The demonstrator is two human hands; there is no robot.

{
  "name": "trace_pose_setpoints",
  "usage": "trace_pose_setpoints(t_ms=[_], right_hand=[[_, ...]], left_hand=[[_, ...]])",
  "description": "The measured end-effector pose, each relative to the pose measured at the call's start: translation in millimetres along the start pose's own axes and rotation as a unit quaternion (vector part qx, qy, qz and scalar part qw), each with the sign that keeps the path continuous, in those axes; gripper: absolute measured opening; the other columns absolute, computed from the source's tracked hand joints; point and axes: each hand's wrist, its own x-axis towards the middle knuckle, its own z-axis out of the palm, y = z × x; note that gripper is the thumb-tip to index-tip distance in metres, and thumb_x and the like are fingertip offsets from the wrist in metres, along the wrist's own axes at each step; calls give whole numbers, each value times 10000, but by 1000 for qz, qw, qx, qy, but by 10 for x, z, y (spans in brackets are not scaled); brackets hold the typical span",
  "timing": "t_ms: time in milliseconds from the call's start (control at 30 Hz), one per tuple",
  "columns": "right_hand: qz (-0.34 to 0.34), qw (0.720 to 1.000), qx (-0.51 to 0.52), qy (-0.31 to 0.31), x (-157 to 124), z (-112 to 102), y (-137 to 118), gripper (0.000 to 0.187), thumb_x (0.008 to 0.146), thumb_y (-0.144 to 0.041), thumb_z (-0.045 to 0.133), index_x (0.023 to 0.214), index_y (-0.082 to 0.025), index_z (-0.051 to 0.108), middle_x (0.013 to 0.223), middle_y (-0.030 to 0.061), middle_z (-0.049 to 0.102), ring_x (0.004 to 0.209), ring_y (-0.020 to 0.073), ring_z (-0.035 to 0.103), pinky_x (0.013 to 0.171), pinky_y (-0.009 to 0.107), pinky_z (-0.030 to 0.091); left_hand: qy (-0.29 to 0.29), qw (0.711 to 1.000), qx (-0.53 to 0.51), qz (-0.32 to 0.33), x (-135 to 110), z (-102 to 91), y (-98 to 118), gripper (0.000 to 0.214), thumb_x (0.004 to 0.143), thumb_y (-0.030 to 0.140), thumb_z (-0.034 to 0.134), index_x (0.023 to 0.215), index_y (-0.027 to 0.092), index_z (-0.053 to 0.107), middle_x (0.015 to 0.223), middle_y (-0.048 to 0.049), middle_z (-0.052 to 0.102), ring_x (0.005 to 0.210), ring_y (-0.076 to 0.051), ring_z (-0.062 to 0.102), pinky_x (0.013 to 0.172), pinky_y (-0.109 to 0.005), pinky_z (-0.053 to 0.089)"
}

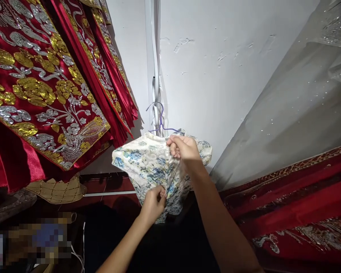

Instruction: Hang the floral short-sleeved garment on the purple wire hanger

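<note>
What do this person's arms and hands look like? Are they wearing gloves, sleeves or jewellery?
Both are bare. The left hand and right hand have no gloves, and no ring, watch or bracelet shows. The forearms are uncovered down to the picture's lower edge, so no sleeve is in view.

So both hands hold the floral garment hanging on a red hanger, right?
Not quite. The head view shows the hanger is purple, not red. The left hand and right hand do both hold the floral garment hanging on it.
</note>
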Motion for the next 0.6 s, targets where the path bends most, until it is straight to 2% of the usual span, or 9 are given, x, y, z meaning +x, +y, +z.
trace_pose_setpoints(t_ms=[67, 100, 167, 233, 267, 333, 433, 500, 600], right_hand=[[-7, 1000, 4, -24, -91, 51, 12, 287, 888, -390, 591, 717, -163, 636, 466, -37, 528, 407, 70, 397, 418, 198, 306], [-5, 999, -2, -32, -161, 65, 41, 282, 901, -381, 576, 724, -167, 631, 472, -40, 532, 415, 71, 407, 428, 194, 312], [8, 999, -30, -42, -297, 73, 98, 279, 916, -363, 555, 725, -171, 627, 465, -44, 532, 423, 73, 423, 451, 194, 330], [10, 997, -65, -51, -376, 67, 113, 280, 921, -352, 549, 723, -170, 630, 459, -41, 541, 427, 78, 431, 474, 201, 349], [3, 996, -77, -55, -386, 64, 105, 288, 925, -359, 546, 725, -170, 632, 456, -39, 544, 428, 81, 431, 482, 205, 353], [-12, 995, -85, -55, -354, 62, 87, 297, 928, -384, 547, 735, -174, 631, 460, -38, 545, 432, 86, 429, 483, 213, 348], [-28, 994, -99, -23, -261, 61, 176, 297, 916, -413, 553, 736, -185, 617, 450, -49, 500, 421, 95, 408, 459, 227, 312], [-31, 990, -136, 1, -243, 45, 349, 298, 904, -396, 546, 698, -189, 604, 431, -51, 465, 409, 101, 397, 452, 240, 297], [-7, 984, -176, 3, -334, -6, 684, 326, 892, -359, 518, 617, -193, 574, 403, -41, 444, 394, 110, 393, 451, 254, 292]], left_hand=[[-17, 1000, -8, 20, 106, -181, 139, 84, 884, 182, 579, 802, 182, 598, 753, -15, 630, 728, -167, 604, 686, -273, 449], [-7, 999, -21, 42, 168, -292, 241, 37, 885, 181, 596, 900, 185, 629, 808, -21, 662, 765, -169, 625, 720, -277, 469], [56, 991, -51, 109, 313, -531, 490, 305, 920, 198, 597, 1224, 202, 581, 957, -42, 691, 866, -172, 650, 820, -300, 497], [130, 976, -45, 168, 475, -755, 756, 438, 972, 220, 553, 1403, 223, 477, 1014, -51, 680, 911, -165, 644, 864, -307, 497], [152, 969, -17, 195, 557, -847, 878, 408, 983, 229, 545, 1388, 225, 505, 1016, -52, 675, 907, -161, 635, 865, -303, 492], [156, 958, 61, 234, 700, -969, 1075, 232, 990, 241, 541, 1199, 204, 633, 992, -55, 672, 884, -162, 617, 833, -291, 478], [158, 942, 133, 264, 816, -1027, 1220, 138, 992, 242, 531, 964, 173, 648, 937, -58, 663, 873, -173, 600, 810, -293, 457], [197, 939, 113, 257, 824, -1065, 1212, 132, 992, 245, 528, 963, 173, 634, 918, -51, 654, 873, -172, 600, 813, -290, 456], [323, 924, -17, 205, 790, -1252, 1037, 123, 970, 265, 567, 954, 175, 648, 879, -26, 640, 821, -143, 599, 781, -251, 470]])
